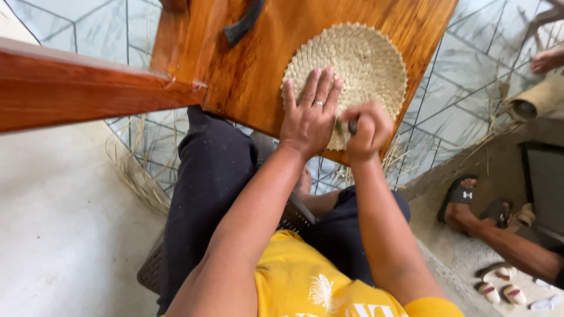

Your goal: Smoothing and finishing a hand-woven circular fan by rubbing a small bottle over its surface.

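The left hand (309,114) is lying open and flat, fingers spread, pressing on the near part of a round woven mat (352,67); a ring is showing on one finger. The right hand (365,132) is curling into a closed fist just beside the left, at the near edge of the mat, and is gripping a small dark tool (352,125) of which only a short end is showing; its kind cannot be told. The two hands are covering the near rim of the mat. The mat is resting on a glossy brown wooden table (252,64), close to the table's near edge. The mat is pale straw in colour, circular, and plaited in concentric rows of small overlapping loops with a scalloped rim. A dark curved object (244,23) is lying farther back on the table, well apart from the mat. A thick wooden beam (76,88) is crossing the left side of the view. Loose dry straw (138,170) is lying on the tiled floor (464,76) beneath the table. To the right, another person's foot in a black sandal (461,196) is resting on a concrete step, with spare sandals (499,287) near it and a rolled mat (537,100) beyond.
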